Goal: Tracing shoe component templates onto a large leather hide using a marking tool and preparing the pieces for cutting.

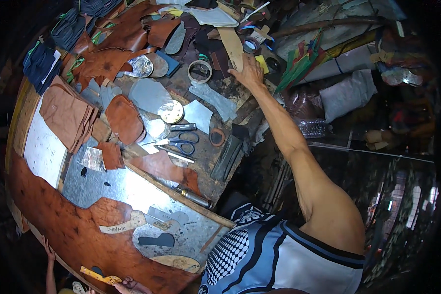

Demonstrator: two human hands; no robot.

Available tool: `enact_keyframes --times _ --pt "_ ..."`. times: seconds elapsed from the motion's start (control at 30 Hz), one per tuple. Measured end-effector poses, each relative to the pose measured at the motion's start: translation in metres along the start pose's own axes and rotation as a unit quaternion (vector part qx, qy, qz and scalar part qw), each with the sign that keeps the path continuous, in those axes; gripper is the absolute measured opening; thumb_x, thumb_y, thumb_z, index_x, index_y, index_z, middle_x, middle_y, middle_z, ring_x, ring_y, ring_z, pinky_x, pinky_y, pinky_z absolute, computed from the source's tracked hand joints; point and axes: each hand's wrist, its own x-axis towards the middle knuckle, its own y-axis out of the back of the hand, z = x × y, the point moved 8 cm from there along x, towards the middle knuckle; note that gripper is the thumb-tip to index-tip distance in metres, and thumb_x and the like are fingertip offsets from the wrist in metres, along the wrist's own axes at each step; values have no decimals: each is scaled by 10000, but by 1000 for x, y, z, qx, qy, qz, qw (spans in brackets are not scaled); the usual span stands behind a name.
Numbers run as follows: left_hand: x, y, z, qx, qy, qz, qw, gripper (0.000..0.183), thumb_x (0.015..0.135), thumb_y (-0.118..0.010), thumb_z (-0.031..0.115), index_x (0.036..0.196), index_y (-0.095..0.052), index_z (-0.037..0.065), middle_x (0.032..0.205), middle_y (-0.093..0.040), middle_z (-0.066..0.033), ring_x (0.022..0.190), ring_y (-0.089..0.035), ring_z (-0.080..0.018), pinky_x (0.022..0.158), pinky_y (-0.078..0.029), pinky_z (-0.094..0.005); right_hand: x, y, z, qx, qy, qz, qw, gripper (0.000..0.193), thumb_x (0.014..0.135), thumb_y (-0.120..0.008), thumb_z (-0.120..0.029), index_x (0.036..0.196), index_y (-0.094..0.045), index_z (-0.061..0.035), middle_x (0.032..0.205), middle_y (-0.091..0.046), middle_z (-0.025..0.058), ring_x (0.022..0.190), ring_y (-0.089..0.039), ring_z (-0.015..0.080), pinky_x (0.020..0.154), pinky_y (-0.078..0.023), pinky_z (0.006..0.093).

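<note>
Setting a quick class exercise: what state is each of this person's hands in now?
Left hand: cannot be told; none is clearly identifiable as it.
Right hand: partly curled at the end of a tan piece; whether it grips cannot be told.

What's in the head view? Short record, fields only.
Right hand: at the lower end of a long tan flat piece; grip unclear
Left hand: cannot be made out
Near right hand: beige ring-shaped tape roll
Bench centre: metal scissors with dark blue loop handles; rounded reddish-brown leather piece
Bench left: stack of light-brown flat pieces
Lower left: large mottled brown leather sheet
</note>
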Motion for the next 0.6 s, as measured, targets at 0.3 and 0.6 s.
enact_keyframes --times 0.3,0.6 --pt "11 16 -11 -24 -7 133 991 379 915 -677 374 1194 -619 125 719 -592 11 603 -547 -89 521 -388 -193 13 2 13 61 59 -6 996 454 895 -552 -189 1312 -555 -9 1146 -652 272 1035 -639 439 901 -508 504" --pt "3 -8 -1 -3 37 29 999 384 919 -676 372 1176 -613 94 792 -610 0 662 -545 -100 594 -425 -206 16 29 27 -1 97 111 989 399 901 -514 -89 1291 -579 -37 1137 -675 209 953 -666 413 840 -537 482"
